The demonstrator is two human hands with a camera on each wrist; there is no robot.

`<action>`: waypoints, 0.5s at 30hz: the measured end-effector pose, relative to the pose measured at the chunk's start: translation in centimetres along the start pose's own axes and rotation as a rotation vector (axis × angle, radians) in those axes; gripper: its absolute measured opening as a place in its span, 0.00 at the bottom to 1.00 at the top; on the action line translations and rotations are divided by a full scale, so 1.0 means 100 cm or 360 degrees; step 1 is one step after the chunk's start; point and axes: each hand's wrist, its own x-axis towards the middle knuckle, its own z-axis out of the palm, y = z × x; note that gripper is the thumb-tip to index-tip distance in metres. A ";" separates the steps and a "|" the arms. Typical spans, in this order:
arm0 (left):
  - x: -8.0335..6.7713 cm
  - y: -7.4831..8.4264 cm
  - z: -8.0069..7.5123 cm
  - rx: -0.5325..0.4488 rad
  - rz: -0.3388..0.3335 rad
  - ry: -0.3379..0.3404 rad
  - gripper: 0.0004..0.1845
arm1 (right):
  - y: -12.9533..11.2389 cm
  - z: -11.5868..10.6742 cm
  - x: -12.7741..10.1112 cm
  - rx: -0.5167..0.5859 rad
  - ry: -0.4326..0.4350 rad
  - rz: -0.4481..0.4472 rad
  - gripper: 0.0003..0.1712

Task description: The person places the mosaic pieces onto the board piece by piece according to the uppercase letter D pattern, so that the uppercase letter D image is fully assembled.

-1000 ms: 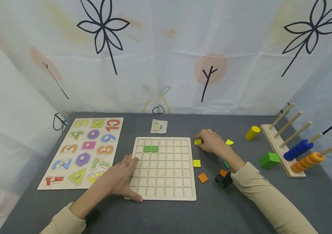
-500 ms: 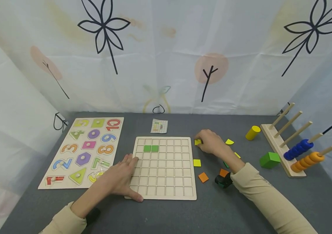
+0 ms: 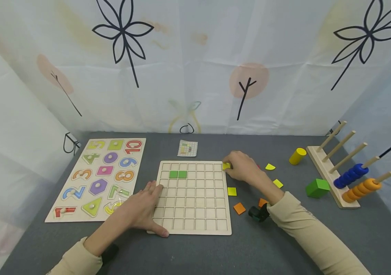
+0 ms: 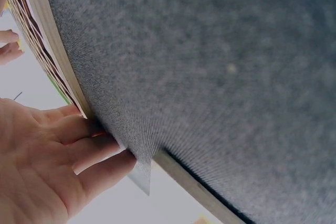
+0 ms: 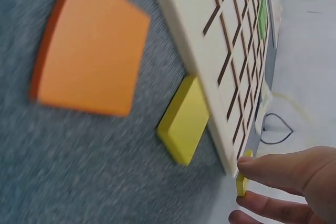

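A pale wooden grid board lies on the grey table, with two green square tiles side by side in its upper left cells. My left hand rests along the board's left edge, fingers extended and thumb at the near corner. In the left wrist view those fingers touch the board's side. My right hand pinches a yellow square tile between thumb and fingers at the board's upper right corner. Another yellow tile lies against the right edge, and an orange tile sits just beyond it.
More yellow tiles and another orange tile lie near my right forearm. A number puzzle board is at left, a small pattern card behind. To the right stand a yellow cylinder, green cube and peg stand.
My right hand has moved left with the yellow tile, from beside the board to its upper right corner. The left hand stays in place.
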 end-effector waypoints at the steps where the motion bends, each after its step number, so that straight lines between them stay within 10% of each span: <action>1: 0.000 0.000 0.000 0.0003 0.0004 0.0003 0.75 | -0.002 0.000 0.001 0.0004 -0.0004 0.0006 0.10; 15: 0.001 -0.002 0.002 -0.0019 -0.0014 -0.0006 0.75 | -0.032 0.006 0.018 0.0068 -0.0063 0.0010 0.17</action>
